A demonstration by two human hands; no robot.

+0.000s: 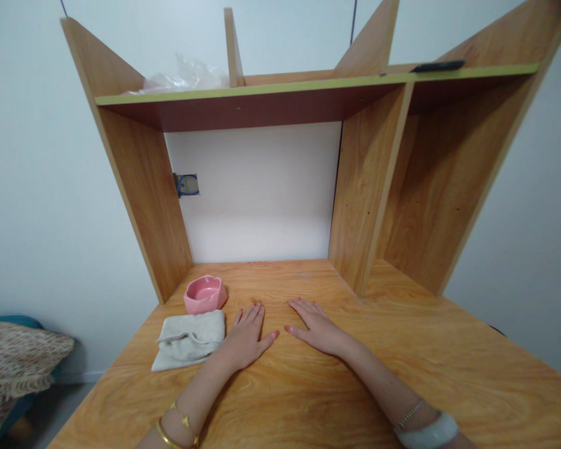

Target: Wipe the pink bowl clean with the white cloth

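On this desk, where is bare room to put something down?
The desk is bare right of the right hand, up to the wooden divider, and behind both hands toward the wall. It is crowded left of the left hand: the grey cloth and pink bowl.

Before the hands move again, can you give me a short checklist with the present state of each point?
1. Left hand holds nothing, flat on the desk: ok.
2. Right hand holds nothing, flat on the desk: ok.
3. Folded grey cloth lies beside the left hand, apparently touching its edge: ok.
4. Pink bowl stands upright behind the cloth, apart from both hands: ok.
5. Pink bowl holds nothing visible: ok, though its bottom is only partly seen.
6. Something hidden under the cloth: cannot tell.
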